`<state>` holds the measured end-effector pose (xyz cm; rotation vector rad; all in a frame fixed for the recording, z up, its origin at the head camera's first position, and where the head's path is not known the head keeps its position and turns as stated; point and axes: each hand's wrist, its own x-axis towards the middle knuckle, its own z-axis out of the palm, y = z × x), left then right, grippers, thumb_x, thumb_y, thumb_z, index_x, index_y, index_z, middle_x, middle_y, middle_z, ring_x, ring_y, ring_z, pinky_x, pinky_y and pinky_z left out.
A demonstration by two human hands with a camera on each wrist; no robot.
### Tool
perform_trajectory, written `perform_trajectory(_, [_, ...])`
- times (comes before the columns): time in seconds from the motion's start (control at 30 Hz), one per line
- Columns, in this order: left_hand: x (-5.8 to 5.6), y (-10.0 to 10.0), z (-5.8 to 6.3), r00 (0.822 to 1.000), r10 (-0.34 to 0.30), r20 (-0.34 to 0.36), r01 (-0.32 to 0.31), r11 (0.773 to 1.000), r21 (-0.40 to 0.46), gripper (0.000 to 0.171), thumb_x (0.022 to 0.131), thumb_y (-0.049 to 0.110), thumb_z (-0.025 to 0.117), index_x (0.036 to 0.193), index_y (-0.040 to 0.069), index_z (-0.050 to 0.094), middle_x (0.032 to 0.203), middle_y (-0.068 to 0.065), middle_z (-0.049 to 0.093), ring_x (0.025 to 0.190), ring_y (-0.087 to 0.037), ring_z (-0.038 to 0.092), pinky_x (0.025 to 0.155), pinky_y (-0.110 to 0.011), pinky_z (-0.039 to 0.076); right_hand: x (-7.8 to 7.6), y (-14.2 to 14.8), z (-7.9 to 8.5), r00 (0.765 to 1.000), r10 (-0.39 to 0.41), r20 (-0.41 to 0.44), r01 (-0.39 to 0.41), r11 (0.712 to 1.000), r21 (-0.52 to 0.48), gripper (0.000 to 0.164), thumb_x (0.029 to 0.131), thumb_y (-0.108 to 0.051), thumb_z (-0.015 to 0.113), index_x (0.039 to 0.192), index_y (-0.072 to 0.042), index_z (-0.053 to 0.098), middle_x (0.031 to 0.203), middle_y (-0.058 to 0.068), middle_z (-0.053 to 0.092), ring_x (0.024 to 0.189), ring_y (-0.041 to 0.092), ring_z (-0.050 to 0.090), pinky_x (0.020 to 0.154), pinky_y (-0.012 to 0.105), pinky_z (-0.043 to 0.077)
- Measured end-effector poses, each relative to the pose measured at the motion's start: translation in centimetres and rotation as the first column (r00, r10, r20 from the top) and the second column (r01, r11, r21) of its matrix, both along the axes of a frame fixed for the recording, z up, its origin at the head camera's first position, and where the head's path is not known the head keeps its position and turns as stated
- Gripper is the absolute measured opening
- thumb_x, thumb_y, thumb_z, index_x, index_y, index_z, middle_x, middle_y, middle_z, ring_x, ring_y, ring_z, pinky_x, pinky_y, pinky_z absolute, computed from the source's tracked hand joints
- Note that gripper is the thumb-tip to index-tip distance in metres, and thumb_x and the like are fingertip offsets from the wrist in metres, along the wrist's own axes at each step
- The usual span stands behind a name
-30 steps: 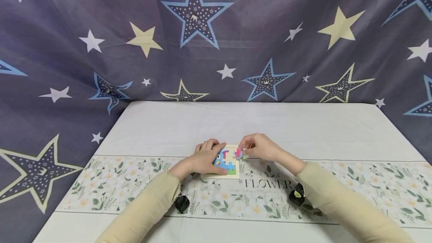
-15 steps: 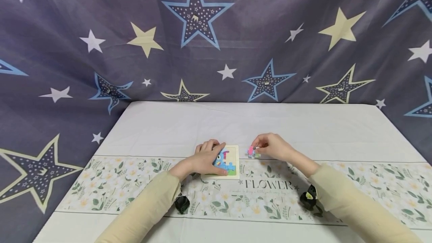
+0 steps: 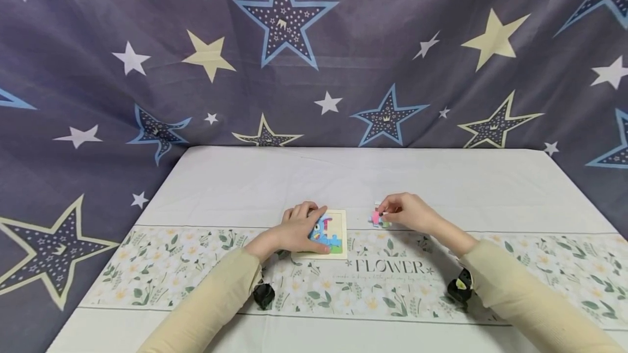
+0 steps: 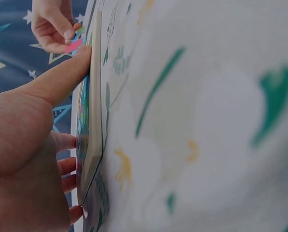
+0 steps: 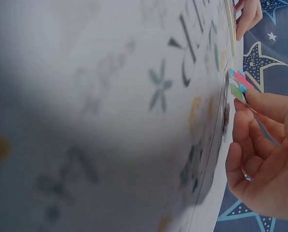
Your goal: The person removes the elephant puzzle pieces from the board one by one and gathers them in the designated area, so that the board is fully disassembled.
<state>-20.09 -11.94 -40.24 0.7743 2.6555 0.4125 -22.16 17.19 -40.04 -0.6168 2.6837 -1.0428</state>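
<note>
A small jigsaw puzzle board (image 3: 344, 233) with a pale wooden frame lies on the table, showing part of a blue cartoon figure. Across its left side rests my left hand (image 3: 294, 231), fingers spread. In the left wrist view its extended thumb (image 4: 69, 77) presses on the board. To the right of the board, my right hand (image 3: 409, 214) pinches a pink, blue and green puzzle piece (image 5: 239, 81) between thumb and fingers. The upper right of the board shows bare backing. My left palm hides the board's left part.
The table (image 3: 255, 178) has a white cloth with a floral band and the word FLOWER (image 3: 390, 267). A dark star-patterned curtain (image 3: 304, 86) hangs behind it. A small pale patch (image 3: 377, 203), too small to identify, shows just beyond the held piece.
My right hand has moved rightward, away from the board's right edge, carrying the puzzle piece. My left hand has stayed in place on the board.
</note>
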Motion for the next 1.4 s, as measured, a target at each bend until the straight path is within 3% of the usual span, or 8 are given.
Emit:
perform_trajectory(0.63, [0.0,0.0,0.2,1.000,0.005,0.029,-0.005,1.000,-0.002,0.093,0.079,0.056,0.060,0.148,0.015,0.014,0.145,-0.011,0.014,0.134,-0.026,0.012,0.105,-0.050,0.011,0.3,1.8,-0.5,0.996,0.020,0.090,-0.017,0.999,-0.032,0.012,0.087,-0.010,0.060,0.095,-0.009,0.067,0.077,0.002,0.064,0.064,0.016,0.053,0.059,0.028,0.045])
perform_trajectory(1.4, [-0.1,-0.1,0.1,1.000,0.008,0.018,-0.008,1.000,-0.012,0.093,0.079,0.056,0.060,0.148,0.016,0.012,0.145,-0.011,0.014,0.134,-0.025,0.012,0.105,-0.050,0.012,0.4,1.5,-0.9,0.997,0.013,0.070,-0.013,1.000,-0.001,0.007,0.084,-0.012,0.064,0.089,-0.010,0.068,0.073,0.000,0.059,0.062,0.015,0.045,0.056,0.026,0.039])
